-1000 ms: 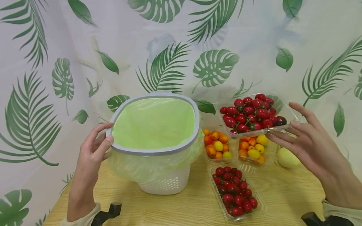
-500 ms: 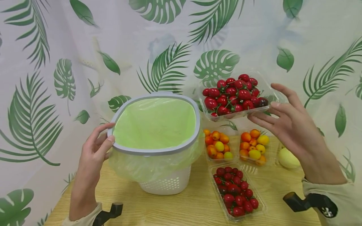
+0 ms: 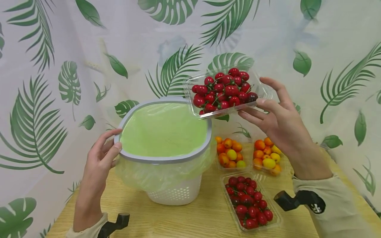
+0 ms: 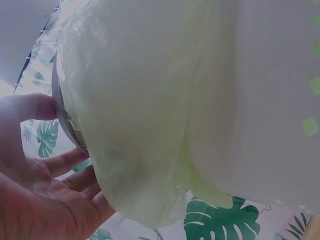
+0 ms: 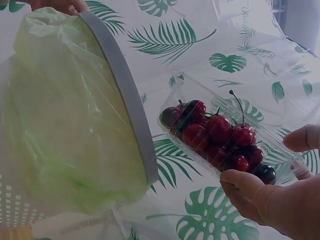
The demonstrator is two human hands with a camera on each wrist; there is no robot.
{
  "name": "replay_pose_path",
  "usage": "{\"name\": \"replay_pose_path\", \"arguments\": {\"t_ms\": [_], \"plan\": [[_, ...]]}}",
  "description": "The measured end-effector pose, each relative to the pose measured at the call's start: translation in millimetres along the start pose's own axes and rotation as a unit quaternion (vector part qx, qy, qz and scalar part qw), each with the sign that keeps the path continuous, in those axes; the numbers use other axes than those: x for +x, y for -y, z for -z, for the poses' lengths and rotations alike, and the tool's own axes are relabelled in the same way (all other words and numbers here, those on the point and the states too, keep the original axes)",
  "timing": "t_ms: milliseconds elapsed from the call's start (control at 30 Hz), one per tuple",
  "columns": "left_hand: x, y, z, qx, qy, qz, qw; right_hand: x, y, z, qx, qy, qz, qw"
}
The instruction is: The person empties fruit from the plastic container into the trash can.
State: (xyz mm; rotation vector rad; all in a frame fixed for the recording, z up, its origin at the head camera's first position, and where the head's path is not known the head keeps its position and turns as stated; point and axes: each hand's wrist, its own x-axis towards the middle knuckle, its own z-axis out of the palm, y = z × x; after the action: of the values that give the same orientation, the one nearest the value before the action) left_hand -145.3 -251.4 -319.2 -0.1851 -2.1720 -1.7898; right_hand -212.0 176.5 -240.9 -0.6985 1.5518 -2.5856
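My left hand (image 3: 102, 150) pinches the left side of the grey rim (image 3: 162, 160) of a white perforated bin (image 3: 174, 193) between thumb and fingers. A pale green bag (image 3: 163, 132) lines the bin and hangs over its outside. My right hand (image 3: 279, 122) grips the right end of a clear plastic punnet (image 3: 199, 115), thumb on the near side. Small red fruits (image 3: 223, 89) with green stems, one of them dark, fill the punnet, which tilts slightly down to the left. Its left end overlaps the bin's back right rim in the head view; the right wrist view shows the two apart.
On the wooden table (image 3: 143, 221) stand a second punnet of red fruits (image 3: 248, 205) and two clear punnets of orange and yellow fruits (image 3: 229, 153), all to the bin's right. A leaf-patterned sheet (image 3: 134, 43) rises behind.
My right hand has carried the punnet of red fruits left and up, from above the orange fruits to the bin's back right edge. My left hand keeps its hold on the rim.
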Motion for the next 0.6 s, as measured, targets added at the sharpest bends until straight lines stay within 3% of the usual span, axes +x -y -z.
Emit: {"name": "replay_pose_path", "arguments": {"t_ms": [600], "plan": [[0.3, -0.8, 0.8, 0.037, 0.007, 0.009, 0.9993, 11, -27, -33, -0.088, 0.01, 0.027, 0.996]]}}
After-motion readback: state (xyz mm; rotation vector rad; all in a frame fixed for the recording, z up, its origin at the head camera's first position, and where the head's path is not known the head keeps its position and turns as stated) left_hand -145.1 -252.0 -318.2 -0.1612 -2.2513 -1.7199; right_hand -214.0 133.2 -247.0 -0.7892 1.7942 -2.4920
